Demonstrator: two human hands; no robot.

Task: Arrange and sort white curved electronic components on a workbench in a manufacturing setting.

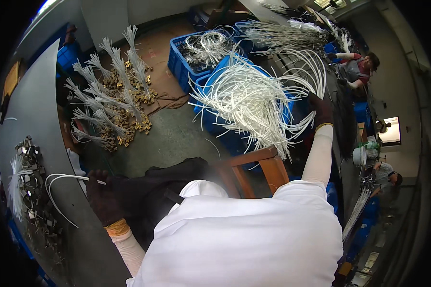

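My left hand (100,198), in a dark glove with an orange cuff, is closed around a few thin white cables (57,185), whose curved ends stick out to the left over a grey table (31,100). On the right, my right arm reaches out, and the gloved right hand (322,111) is closed on a bundle of the same white cables (316,71) that arch up and over. Beside it, a large tangled heap of white cables (246,95) overflows a blue crate (203,117). The fingertips of both hands are partly hidden.
Bundles of clear strands with brass-coloured ends (124,103) lie on the floor. Metal pieces (33,191) are piled on the left table. A wooden chair (251,170) stands close by. Another blue crate (179,62) holds cables. Two people (359,67) are at work on the right.
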